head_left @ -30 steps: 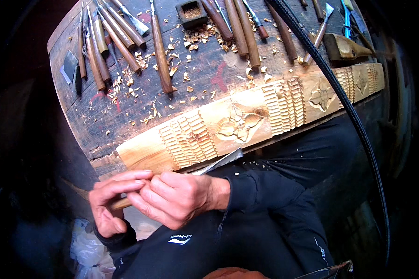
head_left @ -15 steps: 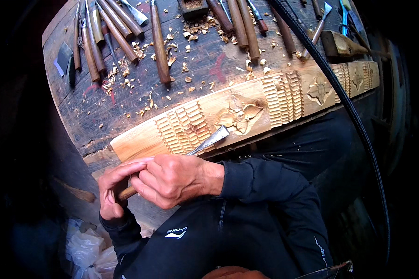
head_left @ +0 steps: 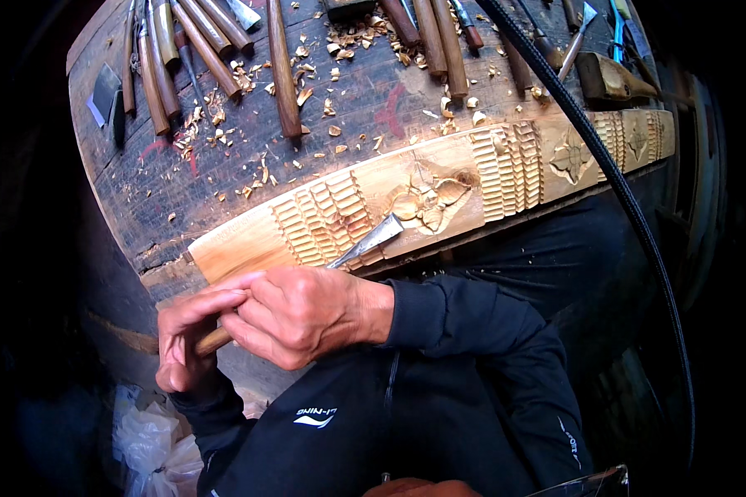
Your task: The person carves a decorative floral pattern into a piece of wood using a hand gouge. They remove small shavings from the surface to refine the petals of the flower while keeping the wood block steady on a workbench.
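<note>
A carving chisel (head_left: 368,241) with a flared steel blade and wooden handle lies slantwise across my front. My right hand (head_left: 305,315) is closed around its middle, knuckles up. At the butt of the handle, my left hand (head_left: 180,333) curls loosely, palm against the wood and fingertips touching my right hand. The blade points up and right over the near edge of a long carved board (head_left: 232,244); whether it touches the wood cannot be told. Rows of notched ridges and a four-petalled flower (head_left: 428,201) are cut into the board near the blade.
Several wooden-handled chisels (head_left: 283,79) lie along the far side of the worn bench (head_left: 153,203), among wood shavings (head_left: 352,37). A wooden mallet (head_left: 609,80) rests at the far right. A black cable (head_left: 593,137) crosses the view. Plastic bags (head_left: 153,443) sit low left.
Both hands, with the chisel, have shifted slightly left and up in the picture. The view itself has also moved a little. The grip looks the same.
</note>
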